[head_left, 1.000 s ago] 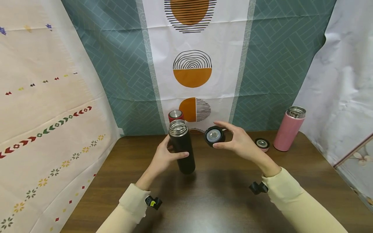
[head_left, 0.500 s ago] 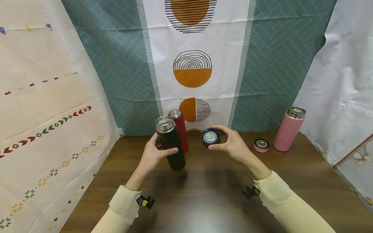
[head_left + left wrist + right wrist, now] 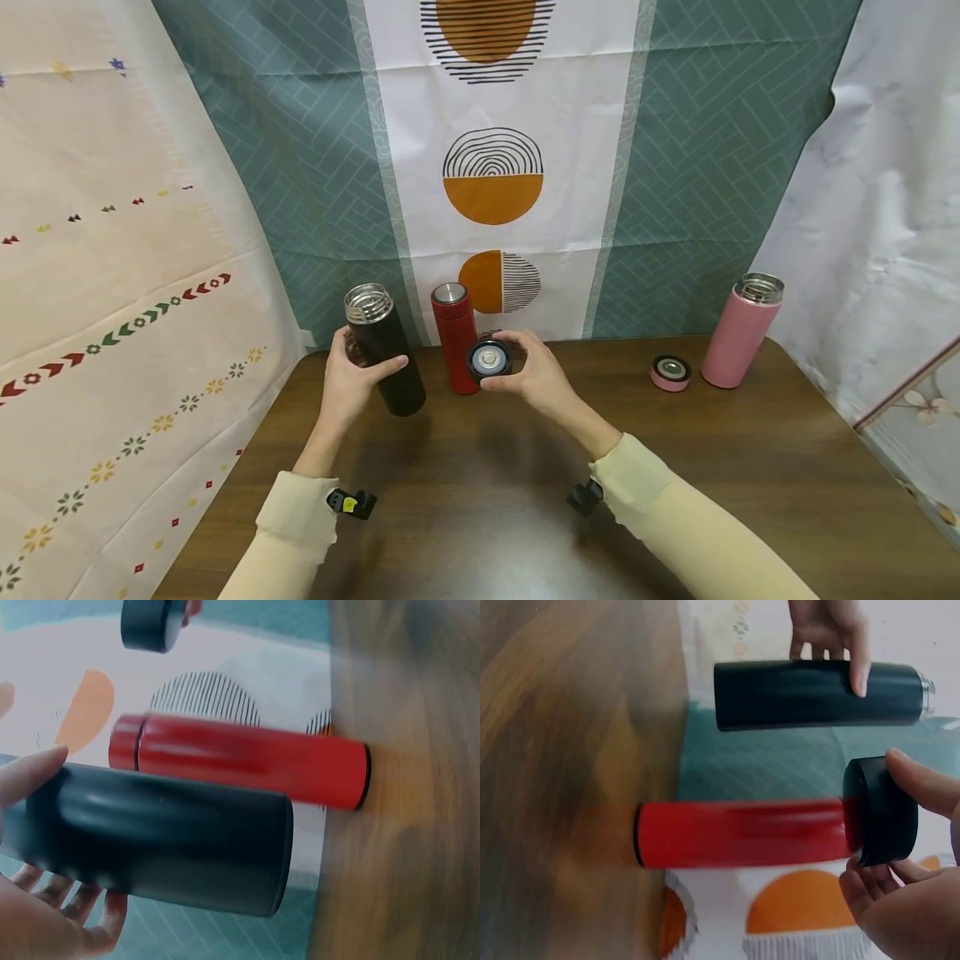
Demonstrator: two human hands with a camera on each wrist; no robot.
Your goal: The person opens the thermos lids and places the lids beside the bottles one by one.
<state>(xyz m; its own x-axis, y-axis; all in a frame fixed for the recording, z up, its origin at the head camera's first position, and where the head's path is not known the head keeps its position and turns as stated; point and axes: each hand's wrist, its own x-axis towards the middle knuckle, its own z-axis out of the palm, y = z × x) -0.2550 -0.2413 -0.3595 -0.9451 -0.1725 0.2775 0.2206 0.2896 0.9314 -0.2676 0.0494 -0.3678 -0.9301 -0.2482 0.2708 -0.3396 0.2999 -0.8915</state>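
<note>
My left hand (image 3: 347, 385) grips a black thermos bottle (image 3: 399, 375) around its side, thumb across the front. The bottle is lidless, its steel mouth (image 3: 369, 302) facing up, and it leans slightly. In the left wrist view the base of the black bottle (image 3: 187, 840) is clear of the tabletop. A black lid (image 3: 489, 359), its pale underside towards the head camera, is pinched between thumb and fingers of my right hand (image 3: 542, 379). Behind the lid a red thermos (image 3: 455, 333) stands upright with its cap on; the lid partly covers it in the right wrist view.
At the right of the brown wooden table (image 3: 480, 500) stands a lidless pink thermos (image 3: 738, 342). Its small pink lid (image 3: 671, 373) lies beside it, underside up. Patterned cloths (image 3: 675, 167) hang behind the table and at both sides.
Both hands have moved left, the left one carrying the black bottle and the right one the black lid. The red thermos, first mostly hidden by the bottle, now shows between them.
</note>
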